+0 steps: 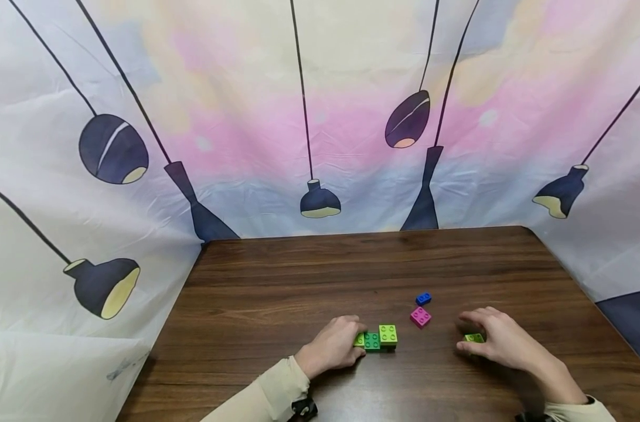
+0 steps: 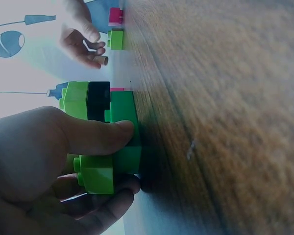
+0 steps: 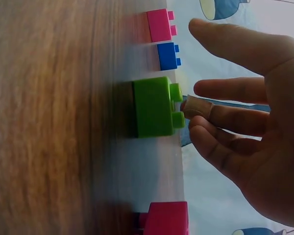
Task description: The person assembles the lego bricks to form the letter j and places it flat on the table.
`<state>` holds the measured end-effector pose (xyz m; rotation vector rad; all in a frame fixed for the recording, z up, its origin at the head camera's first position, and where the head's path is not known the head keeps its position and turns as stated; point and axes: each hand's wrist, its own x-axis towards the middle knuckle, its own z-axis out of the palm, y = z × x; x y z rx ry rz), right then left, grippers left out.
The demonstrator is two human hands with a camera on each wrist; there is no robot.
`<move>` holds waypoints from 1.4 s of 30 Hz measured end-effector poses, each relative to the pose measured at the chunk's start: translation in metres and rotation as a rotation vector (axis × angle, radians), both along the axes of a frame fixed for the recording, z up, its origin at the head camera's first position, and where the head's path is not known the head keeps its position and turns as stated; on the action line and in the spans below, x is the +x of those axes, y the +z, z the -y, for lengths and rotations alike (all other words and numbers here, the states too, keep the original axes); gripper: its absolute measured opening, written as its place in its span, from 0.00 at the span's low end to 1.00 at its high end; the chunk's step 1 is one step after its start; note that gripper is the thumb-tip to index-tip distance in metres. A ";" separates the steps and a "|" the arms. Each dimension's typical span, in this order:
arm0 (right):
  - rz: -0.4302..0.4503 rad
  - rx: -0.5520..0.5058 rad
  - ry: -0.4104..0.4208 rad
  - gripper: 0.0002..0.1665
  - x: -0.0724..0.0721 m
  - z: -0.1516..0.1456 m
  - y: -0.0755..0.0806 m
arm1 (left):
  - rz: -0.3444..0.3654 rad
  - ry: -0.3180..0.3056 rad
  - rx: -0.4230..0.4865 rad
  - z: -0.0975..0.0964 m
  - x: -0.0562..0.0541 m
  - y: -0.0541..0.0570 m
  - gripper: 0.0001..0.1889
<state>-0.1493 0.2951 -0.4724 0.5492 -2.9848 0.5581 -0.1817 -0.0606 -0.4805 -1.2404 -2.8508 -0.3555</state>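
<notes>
My left hand (image 1: 334, 343) grips a joined block build by its left end. In the left wrist view, its thumb presses the green bricks (image 2: 121, 105) at the base, with fingers behind. A lime brick (image 2: 99, 175) sits on the base within this grip. At the other end, another lime brick (image 2: 76, 100) tops a black brick (image 2: 98, 101). My right hand (image 1: 504, 340) hovers over a separate lime brick (image 3: 153, 107), thumb and fingers spread and loosely bent around its studded side. A gap shows between thumb and brick in the right wrist view.
Beyond the build, a pink brick (image 1: 420, 317) and a small blue brick (image 1: 423, 299) lie on the brown wooden table (image 1: 299, 275). Another pink brick (image 3: 167, 219) is near the right hand, hidden in the head view. A patterned cloth (image 1: 246, 117) hangs behind the table.
</notes>
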 end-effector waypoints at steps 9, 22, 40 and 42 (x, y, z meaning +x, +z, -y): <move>-0.006 -0.026 0.068 0.32 0.003 -0.006 -0.004 | 0.024 0.000 0.002 0.001 0.001 -0.001 0.16; -0.022 -0.020 0.137 0.24 0.005 -0.010 -0.005 | 0.019 0.000 0.016 0.002 0.000 -0.001 0.16; 0.016 0.019 0.173 0.20 0.000 -0.014 -0.014 | 0.023 0.009 -0.012 -0.001 0.000 0.002 0.16; 0.011 0.018 0.180 0.21 0.000 -0.014 -0.015 | 0.025 0.010 -0.011 -0.001 0.000 0.001 0.16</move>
